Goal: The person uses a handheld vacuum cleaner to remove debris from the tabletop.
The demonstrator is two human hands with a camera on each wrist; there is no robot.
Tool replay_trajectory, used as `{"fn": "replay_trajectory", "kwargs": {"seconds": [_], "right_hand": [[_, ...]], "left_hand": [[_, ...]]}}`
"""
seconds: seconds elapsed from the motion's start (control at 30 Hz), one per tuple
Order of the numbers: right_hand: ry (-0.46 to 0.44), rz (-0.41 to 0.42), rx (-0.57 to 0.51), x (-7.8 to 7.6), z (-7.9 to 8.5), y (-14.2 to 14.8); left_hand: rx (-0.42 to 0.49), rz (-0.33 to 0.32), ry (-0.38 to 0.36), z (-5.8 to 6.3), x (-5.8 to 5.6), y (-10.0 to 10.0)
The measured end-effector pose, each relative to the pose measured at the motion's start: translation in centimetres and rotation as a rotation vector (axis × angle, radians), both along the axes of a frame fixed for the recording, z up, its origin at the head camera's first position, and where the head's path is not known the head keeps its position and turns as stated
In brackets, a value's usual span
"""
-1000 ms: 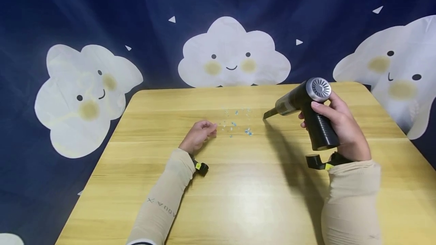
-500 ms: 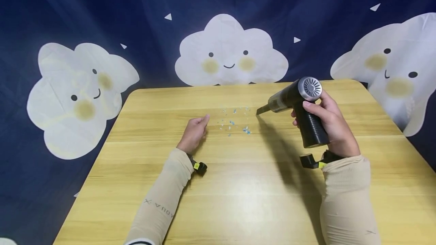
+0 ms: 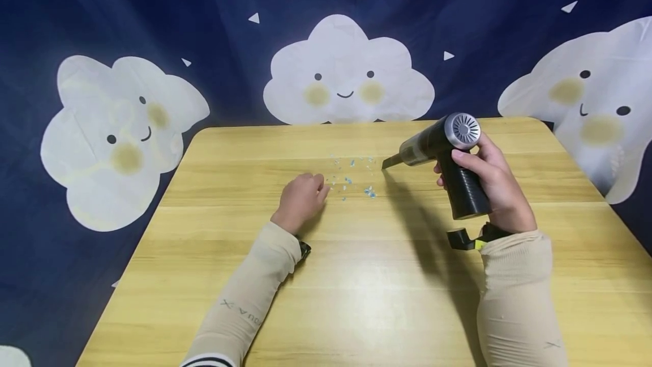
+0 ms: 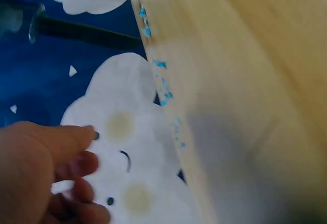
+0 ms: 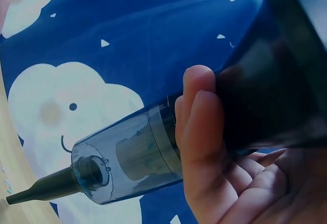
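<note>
My right hand (image 3: pixel 506 194) grips the black handle of a handheld vacuum cleaner (image 3: pixel 466 188), its fingers wrapped round it. The narrow nozzle (image 3: pixel 392 161) points left and down, just right of a scatter of small blue and white bits (image 3: pixel 369 192) on the wooden table. In the right wrist view the see-through dust cup (image 5: pixel 138 152) has a pale filter inside. My left hand (image 3: pixel 301 200) hovers at the left side of the bits, holding nothing. Its fingers (image 4: pixel 76 137) are loosely bent in the left wrist view, apart from the bits.
The light wooden table (image 3: pixel 193 265) has rounded far corners and ends at a dark blue curtain (image 3: pixel 219 44) printed with white clouds. Each wrist carries a small black camera mount (image 3: pixel 460 239). The vacuum's shadow falls across the table's right side.
My left hand has turned its back upward after lifting its thumb half a second ago. The vacuum has shifted slightly left, its nozzle nearer the bits, and remains in my right hand.
</note>
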State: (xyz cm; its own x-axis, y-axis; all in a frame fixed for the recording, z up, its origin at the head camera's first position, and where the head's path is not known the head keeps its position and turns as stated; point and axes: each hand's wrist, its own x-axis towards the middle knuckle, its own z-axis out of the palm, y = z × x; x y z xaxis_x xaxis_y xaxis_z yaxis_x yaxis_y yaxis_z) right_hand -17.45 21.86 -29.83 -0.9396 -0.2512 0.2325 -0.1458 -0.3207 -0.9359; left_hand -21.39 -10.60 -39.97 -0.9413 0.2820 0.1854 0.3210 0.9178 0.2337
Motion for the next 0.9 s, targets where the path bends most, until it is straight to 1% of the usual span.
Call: {"fn": "replay_trajectory", "kwargs": {"seconds": [0.1, 0.17, 0.23, 0.37, 0.5, 0.6, 0.67, 0.77, 0.9], "right_hand": [[0.009, 0.006, -0.001, -0.1, 0.0, -0.1], [0.013, 0.012, -0.004, -0.1, 0.0, -0.2], [0.015, 0.016, -0.004, -0.1, 0.0, -0.3], [0.017, 0.016, 0.0, 0.0, 0.0, -0.3], [0.019, 0.018, -0.001, 0.1, -0.1, -0.3], [0.022, 0.02, 0.001, 0.1, -0.2, -0.3], [0.022, 0.019, 0.005, 0.1, -0.2, -0.4], [0.022, 0.022, 0.004, 0.1, -0.2, -0.4], [0.029, 0.028, -0.008, 0.0, -0.1, -0.6]], "left_hand": [[-0.127, 0.041, -0.039, 0.5, 0.5, 0.3], [-0.183, 0.081, -0.083, 0.6, 0.8, 0.3], [-0.209, 0.112, -0.124, 0.6, 1.0, 0.2], [-0.191, 0.127, -0.169, 0.4, 1.1, 0.0], [-0.146, 0.132, -0.28, 0.0, 1.2, -0.1], [-0.144, 0.126, -0.374, -0.1, 1.5, -0.1], [-0.158, 0.116, -0.417, 0.0, 1.6, -0.1], [-0.161, 0.104, -0.452, 0.0, 1.6, -0.1], [-0.143, 0.087, -0.464, 0.1, 1.5, -0.1]]}}
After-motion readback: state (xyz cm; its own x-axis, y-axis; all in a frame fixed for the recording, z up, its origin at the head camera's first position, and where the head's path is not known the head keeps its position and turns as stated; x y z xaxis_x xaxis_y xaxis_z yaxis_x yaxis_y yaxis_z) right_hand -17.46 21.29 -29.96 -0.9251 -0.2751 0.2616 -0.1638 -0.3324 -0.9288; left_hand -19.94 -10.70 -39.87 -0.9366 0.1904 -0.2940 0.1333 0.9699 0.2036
